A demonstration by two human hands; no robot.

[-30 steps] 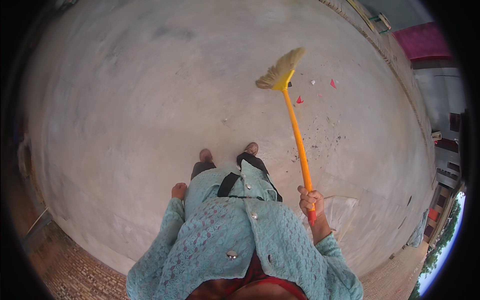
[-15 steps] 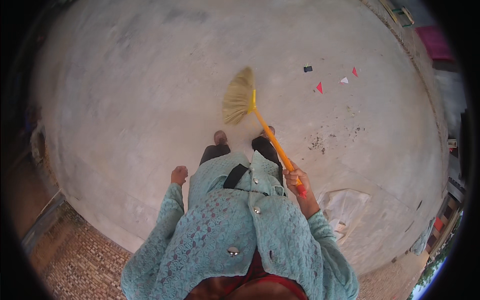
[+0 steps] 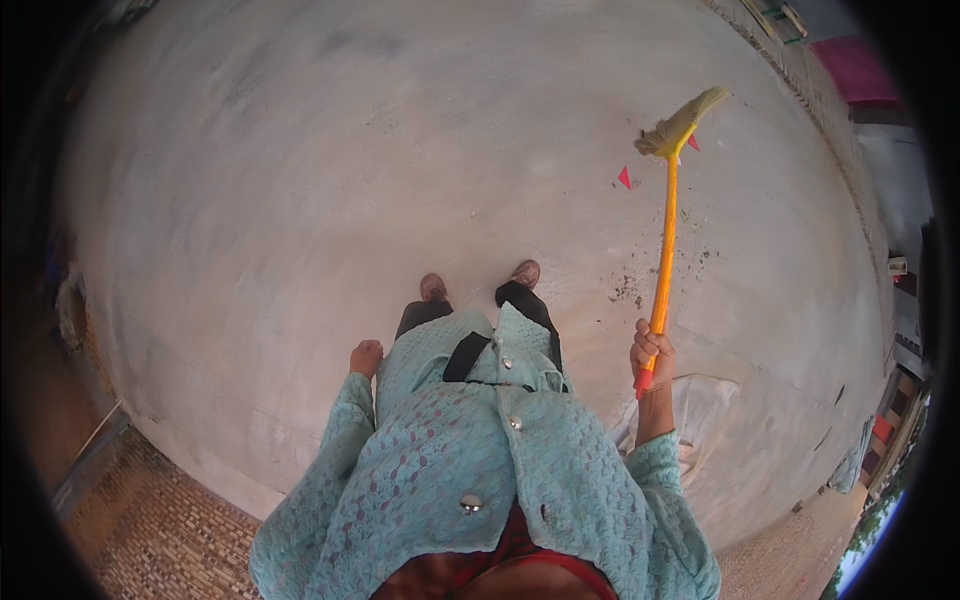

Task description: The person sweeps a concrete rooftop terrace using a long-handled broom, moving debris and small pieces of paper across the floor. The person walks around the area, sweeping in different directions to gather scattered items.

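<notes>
– Your broom (image 3: 667, 235) has swung out to the right since half a second ago, when its bristles were in front of your shoes (image 3: 526, 273); your right hand (image 3: 652, 350) has shifted outward with it. How are you gripping it?

– Your right fingers are wrapped around the orange handle, close to its red end, which pokes out below the hand.

– And right by that hand?

– Just behind it, on the floor (image 3: 300, 180), lies a pale sheet (image 3: 705, 405), partly covered by your forearm.

– Your other hand?

– Your left hand (image 3: 367, 357) is curled into a loose fist beside your jacket (image 3: 430, 440); you can't tell whether anything is inside it.

– What's ahead of the right hand?

– First, dark bits (image 3: 627, 292) scattered left of the handle. Farther on, you have one red scrap (image 3: 625, 178), then the broom head (image 3: 678, 130), with another red scrap (image 3: 693, 142) just beside its yellow neck. Whether the bristles touch the floor, you can't tell.
</notes>
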